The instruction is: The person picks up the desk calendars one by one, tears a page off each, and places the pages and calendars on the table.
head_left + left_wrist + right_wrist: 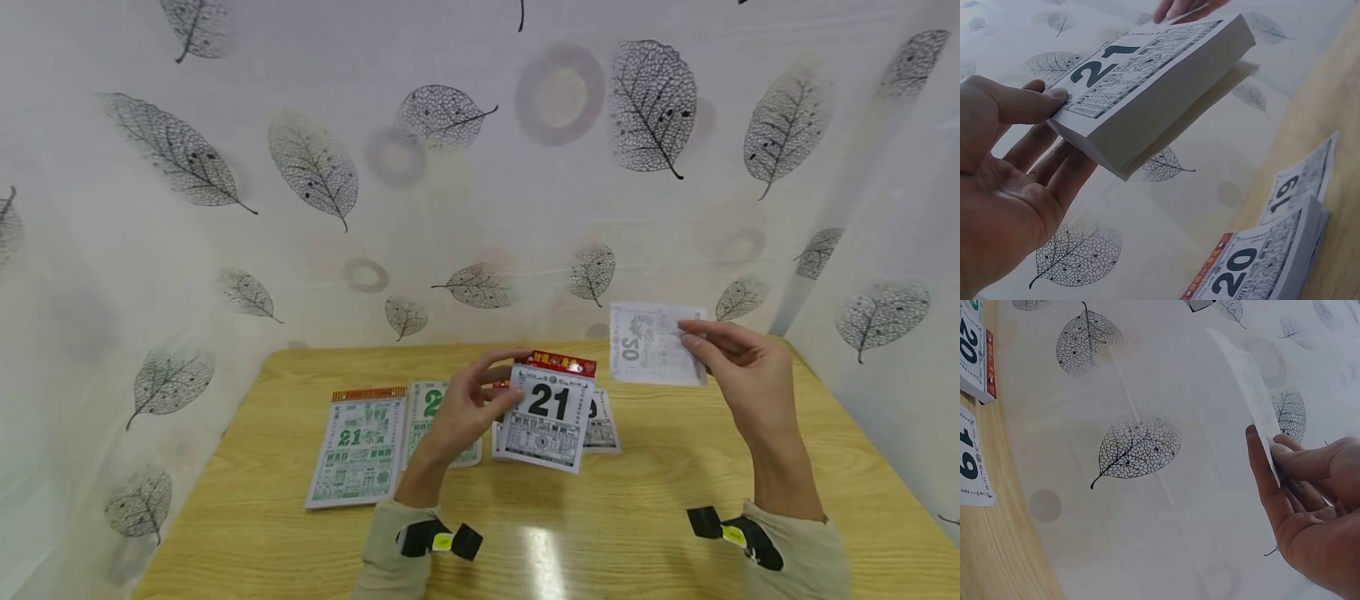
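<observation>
My left hand (467,408) holds a thick tear-off calendar (546,429) by its left edge, above the table. The calendar has a red header strip, and its top page reads 21. In the left wrist view the thumb lies on the page and the fingers are beneath the block. Off to the right, my right hand (753,379) pinches a thin loose calendar sheet (648,346) between thumb and fingers. A mirrored 20 shows faintly through this sheet. In the right wrist view the sheet (1250,387) appears nearly edge-on.
Two green-printed calendars (356,458) lie on the left of the wooden table (637,525). Behind the held block are another red-topped calendar (1241,269) reading 20 and a page (1294,187) reading 19. Leaf-patterned cloth (465,208) surrounds the table's back and sides.
</observation>
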A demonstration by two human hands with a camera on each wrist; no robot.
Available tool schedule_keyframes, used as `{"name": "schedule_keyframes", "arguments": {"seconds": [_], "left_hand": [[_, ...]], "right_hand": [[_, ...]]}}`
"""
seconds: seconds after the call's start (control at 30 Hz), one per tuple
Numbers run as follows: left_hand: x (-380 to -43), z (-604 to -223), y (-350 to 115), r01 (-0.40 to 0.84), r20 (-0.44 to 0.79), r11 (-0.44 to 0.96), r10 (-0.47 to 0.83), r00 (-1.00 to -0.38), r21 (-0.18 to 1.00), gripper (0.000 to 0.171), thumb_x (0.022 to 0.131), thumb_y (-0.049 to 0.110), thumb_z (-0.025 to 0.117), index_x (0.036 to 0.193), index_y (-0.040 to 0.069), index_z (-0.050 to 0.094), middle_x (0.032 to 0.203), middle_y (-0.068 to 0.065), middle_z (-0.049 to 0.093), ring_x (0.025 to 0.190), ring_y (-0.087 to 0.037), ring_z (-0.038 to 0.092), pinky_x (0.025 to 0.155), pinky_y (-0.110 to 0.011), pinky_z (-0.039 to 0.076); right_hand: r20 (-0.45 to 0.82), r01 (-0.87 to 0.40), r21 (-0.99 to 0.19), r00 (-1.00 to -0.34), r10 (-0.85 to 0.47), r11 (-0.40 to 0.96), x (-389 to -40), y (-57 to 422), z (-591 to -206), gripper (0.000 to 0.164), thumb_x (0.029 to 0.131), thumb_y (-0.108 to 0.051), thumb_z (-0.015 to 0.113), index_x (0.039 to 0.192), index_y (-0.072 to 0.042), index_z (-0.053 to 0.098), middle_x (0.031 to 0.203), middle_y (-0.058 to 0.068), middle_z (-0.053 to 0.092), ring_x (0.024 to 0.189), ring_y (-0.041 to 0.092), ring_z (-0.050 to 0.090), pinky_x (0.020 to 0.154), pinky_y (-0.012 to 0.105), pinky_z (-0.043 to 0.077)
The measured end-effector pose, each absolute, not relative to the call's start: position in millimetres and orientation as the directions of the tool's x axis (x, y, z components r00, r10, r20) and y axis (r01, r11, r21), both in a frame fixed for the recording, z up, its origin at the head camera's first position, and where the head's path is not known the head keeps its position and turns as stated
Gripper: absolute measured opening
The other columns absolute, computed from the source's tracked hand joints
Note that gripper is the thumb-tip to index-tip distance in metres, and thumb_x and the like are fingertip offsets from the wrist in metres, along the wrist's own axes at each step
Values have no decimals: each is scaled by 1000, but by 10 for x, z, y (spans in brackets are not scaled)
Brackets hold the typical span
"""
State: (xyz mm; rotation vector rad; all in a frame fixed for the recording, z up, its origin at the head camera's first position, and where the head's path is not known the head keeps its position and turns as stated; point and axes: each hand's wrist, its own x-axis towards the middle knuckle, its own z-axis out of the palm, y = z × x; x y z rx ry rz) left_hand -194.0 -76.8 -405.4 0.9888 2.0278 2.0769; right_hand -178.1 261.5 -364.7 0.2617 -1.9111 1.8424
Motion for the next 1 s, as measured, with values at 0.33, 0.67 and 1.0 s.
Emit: {"name": "schedule_keyframes", "arguments": {"seconds": [0.33, 0.67, 1.0], "left_hand": [[-1907, -4061, -770, 321, 340, -121, 450, -826, 939, 51, 100, 1, 62, 149, 8, 49, 131, -25, 63, 98, -37, 73, 77, -43, 63], [-1910, -4089, -744, 318, 341, -129, 451, -825, 939, 51, 100, 0, 62, 149, 8, 50, 130, -24, 63, 98, -36, 73, 78, -42, 63], [-1921, -4189, -508, 265, 304, -149, 450, -840, 953, 50, 99, 1, 64, 147, 13, 54, 128, -20, 67, 95, -35, 74, 78, -44, 63]], "right_hand": [[433, -402, -899, -878, 205, 175, -1757, 2707, -3638, 35, 91, 7, 72, 126, 3, 68, 109, 3, 73, 86, 8, 73, 69, 14, 56], [437, -412, -896, -883, 173, 164, -1716, 2801, -3746, 47, 88, 12, 72, 133, 2, 65, 98, -2, 74, 85, 7, 74, 74, 15, 58], [405, -282, -830, -898, 173, 481, -1650, 3168, -4041, 26, 95, -5, 72, 116, 11, 70, 97, -22, 71, 89, -6, 68, 76, 8, 52]]}}
